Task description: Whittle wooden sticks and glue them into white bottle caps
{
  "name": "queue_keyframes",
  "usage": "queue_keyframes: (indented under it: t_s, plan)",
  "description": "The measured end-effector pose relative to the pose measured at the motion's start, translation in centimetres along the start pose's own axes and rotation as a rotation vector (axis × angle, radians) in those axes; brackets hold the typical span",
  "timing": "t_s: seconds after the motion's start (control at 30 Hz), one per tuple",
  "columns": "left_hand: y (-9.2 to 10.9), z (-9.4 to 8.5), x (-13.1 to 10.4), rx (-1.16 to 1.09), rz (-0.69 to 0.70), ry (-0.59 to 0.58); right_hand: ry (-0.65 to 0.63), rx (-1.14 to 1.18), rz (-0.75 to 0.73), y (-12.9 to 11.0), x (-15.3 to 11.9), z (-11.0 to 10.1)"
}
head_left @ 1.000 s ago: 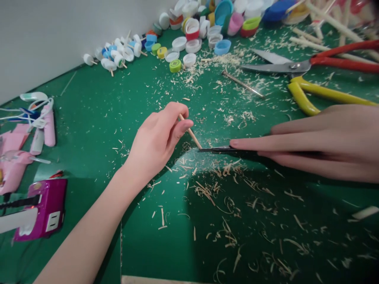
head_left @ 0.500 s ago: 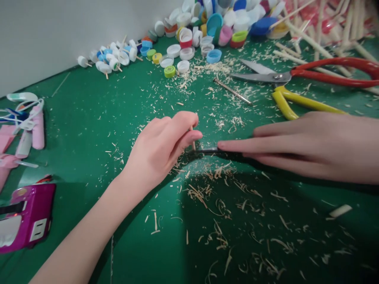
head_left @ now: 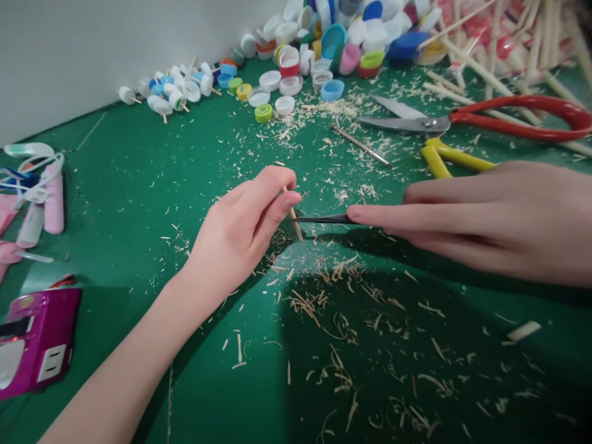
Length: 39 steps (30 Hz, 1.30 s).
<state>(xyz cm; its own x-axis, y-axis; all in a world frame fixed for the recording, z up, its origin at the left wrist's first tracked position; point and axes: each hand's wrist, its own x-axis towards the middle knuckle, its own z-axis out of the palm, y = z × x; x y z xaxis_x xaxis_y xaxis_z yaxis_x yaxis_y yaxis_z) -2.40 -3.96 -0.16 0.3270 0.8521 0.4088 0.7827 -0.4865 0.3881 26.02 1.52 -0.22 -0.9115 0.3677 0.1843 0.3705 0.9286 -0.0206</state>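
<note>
1. While pinched between thumb and curled forefinger of the left hand, near the centre of the view, tilted, lower end to the right: thin wooden stick. Remaining left fingers folded behind, largely hidden. Contact between stick tip and green tabletop: impossible to tell.

2. Closed around the hidden rear part of a thin dark blade: right hand, with one finger straight along the top and the others tucked below. Blade level, its tip at the stick, just below the left thumb; exact contact not discernible.

3. Scattered beneath and around both hands, densest just below the stick and again near the caps: pale wood shavings.

4. Beyond the right hand, blades parted and aimed left: scissors with one red and one yellow handle, the yellow partly covered by the hand. Near the blade tips, slantwise: slender metal rod.

5. Along the far edge: heap of coloured bottle caps; to its left, cluster of caps on short sticks; to its right, pile of loose sticks.

6. At the left edge: purple socket box, with a pink cylinder and white cable farther back.
</note>
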Motion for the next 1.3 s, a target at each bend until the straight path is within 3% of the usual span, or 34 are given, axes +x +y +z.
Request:
queue_keyframes:
  t_s: [0.27, 0.37, 0.47, 0.57, 0.7, 0.83, 1.1, 1.3]
  plan:
    - [0.13, 0.0, -0.06, 0.002, 0.053, -0.018, -0.074, 0.205, -0.01, -0.29, 0.56, -0.37]
    - [0.24, 0.3, -0.26, 0.024, 0.126, -0.005, -0.105, 0.136, -0.082, -0.05, 0.39, -0.24]
    - [0.27, 0.5, -0.4, 0.016, 0.186, 0.01, -0.049, 0.004, -0.119, 0.1, 0.22, -0.27]
    - [0.16, 0.39, -0.38, -0.033, 0.14, -0.013, -0.028, -0.039, -0.113, 0.02, 0.24, -0.22]
    - [-0.08, 0.11, -0.35, -0.049, 0.08, -0.029, -0.1, -0.033, -0.13, -0.13, 0.45, 0.16]
    - [-0.23, 0.08, -0.44, -0.046, 0.061, -0.034, -0.048, 0.001, -0.082, -0.18, 0.47, 0.29]
    - [-0.57, 0.39, -0.52, -0.045, 0.11, -0.007, 0.017, -0.068, -0.056, -0.56, 0.18, 0.36]
    - [-0.2, 0.03, -0.36, 0.027, 0.151, 0.001, -0.054, -0.051, -0.113, -0.5, 0.19, 0.33]
